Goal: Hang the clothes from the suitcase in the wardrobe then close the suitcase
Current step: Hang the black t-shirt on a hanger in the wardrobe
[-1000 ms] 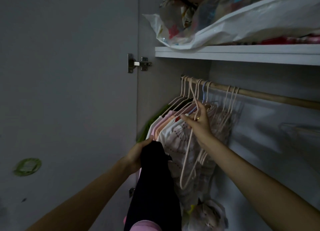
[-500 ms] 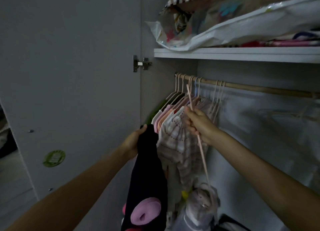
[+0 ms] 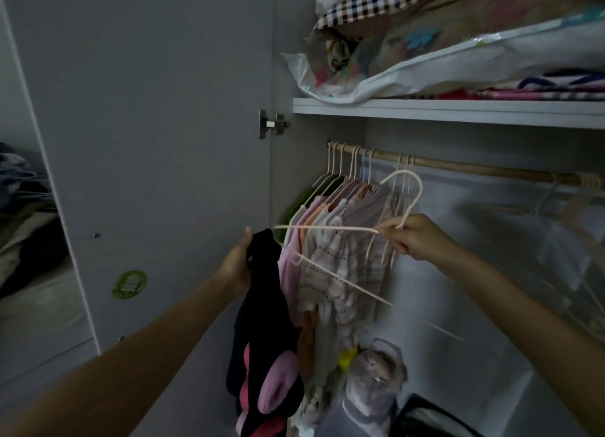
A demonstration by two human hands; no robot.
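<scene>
Dim wardrobe (image 3: 491, 112), wooden rail (image 3: 474, 169).

— That round pale wooden rail (image 3: 465, 169) looks dry and matt, and the flat grey wardrobe door (image 3: 157, 115) is smooth, almost without shine.

— The small steel hinge (image 3: 272, 123) gleams, though. And the thin pale pink hanger (image 3: 330, 228) looks coated, slightly grainy.

— The black cloth garment with pink patches (image 3: 262, 322) seems soft, dull knit.

— Up top, the crinkled white plastic bag (image 3: 409, 76) is glossy.
</scene>
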